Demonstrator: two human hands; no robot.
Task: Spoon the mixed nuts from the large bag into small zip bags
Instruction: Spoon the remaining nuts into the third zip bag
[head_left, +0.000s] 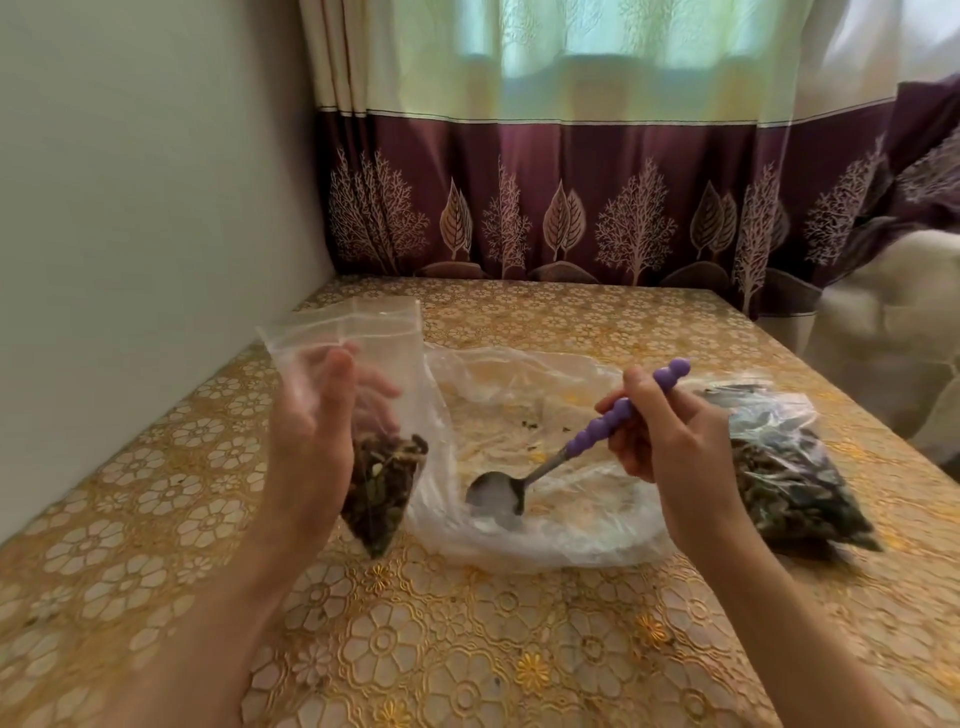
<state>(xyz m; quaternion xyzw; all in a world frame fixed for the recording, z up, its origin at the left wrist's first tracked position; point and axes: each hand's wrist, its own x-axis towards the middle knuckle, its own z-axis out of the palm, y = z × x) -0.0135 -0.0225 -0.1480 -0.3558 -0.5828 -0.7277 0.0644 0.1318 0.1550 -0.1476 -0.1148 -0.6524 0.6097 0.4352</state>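
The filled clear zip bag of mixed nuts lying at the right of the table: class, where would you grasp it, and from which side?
Grip the filled clear zip bag of mixed nuts at its crumpled, emptier far end, coming from above. The nuts bulk out the nearer part, while the far end is loose film that probably pinches easily. Whether it is sealed cannot be told.

Small zip bag (363, 405) upright, open, nuts (382, 483) in its bottom corner. Large bag (545, 467) flat, nearly empty, spoon (571, 452) bowl inside. Filled bag (789, 467) lies right.

There is one view only, from the person's head. It looks forward and down, close over the table (467, 649), toward the curtain (571, 208) behind it.
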